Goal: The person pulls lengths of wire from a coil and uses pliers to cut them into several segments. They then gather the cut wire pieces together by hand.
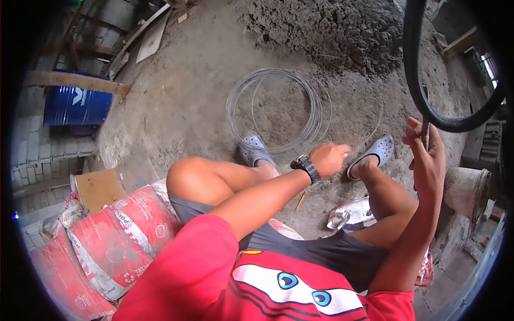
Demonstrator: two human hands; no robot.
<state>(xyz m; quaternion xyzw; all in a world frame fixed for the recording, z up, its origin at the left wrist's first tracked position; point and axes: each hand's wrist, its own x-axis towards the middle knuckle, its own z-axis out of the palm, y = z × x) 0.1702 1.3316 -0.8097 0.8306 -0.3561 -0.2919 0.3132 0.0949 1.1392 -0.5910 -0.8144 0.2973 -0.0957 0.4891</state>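
A single camera sits on the person's head and looks forward and steeply down. Its wide, rounded lens bends the edges of the scene into a dark ring. The red shirt [214, 267] and bare knees fill the near bottom, very close, while the dirt floor [203, 69] stretches away toward the top, well apart from the lens

Up-left of your grip, far off, you had a blue drum [77, 106] under a wooden plank [77, 81]. Red cement sacks [115, 235] sat low-left beside you, cardboard [99, 188] on top. A grey bucket [467, 191] stood just right, a dirt mound [332, 29] lay above.
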